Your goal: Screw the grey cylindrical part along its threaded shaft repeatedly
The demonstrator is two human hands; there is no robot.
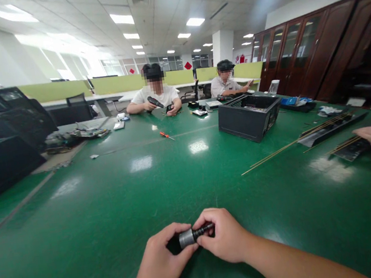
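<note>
With my left hand and right hand, I had fingers clamped on the silver-and-black cylinder over the green counter — open room stretched ahead to the black case's lower edge.

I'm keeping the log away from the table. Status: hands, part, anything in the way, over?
Left hand gripping wide silver end of cylindrical part. Right hand on its narrow dark end. Orange-handled screwdriver farther across table, out of the way.
</note>
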